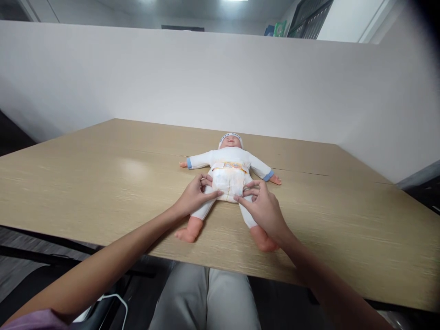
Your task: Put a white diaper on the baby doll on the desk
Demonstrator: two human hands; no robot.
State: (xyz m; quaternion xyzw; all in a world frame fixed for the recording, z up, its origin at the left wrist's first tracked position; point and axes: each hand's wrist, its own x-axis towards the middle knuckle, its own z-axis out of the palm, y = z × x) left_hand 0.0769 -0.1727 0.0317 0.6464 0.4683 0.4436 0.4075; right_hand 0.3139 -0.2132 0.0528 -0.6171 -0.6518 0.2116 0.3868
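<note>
A baby doll [229,160] in a white suit with blue cuffs lies on its back on the wooden table [103,183], head away from me, legs toward the near edge. It wears a white diaper [228,181] with a yellow patterned waistband. My left hand [195,197] rests at the doll's left hip, fingers pinching the diaper's leg edge. Opposite it, my right hand [263,206] pinches the diaper's other side with thumb and fingers. The two hands flank the diaper and partly cover the doll's thighs.
White partition walls [206,78] rise behind and to the right of the table. My grey-trousered legs [206,298] show below the near edge. A white cable [117,300] and dark chair parts sit at lower left.
</note>
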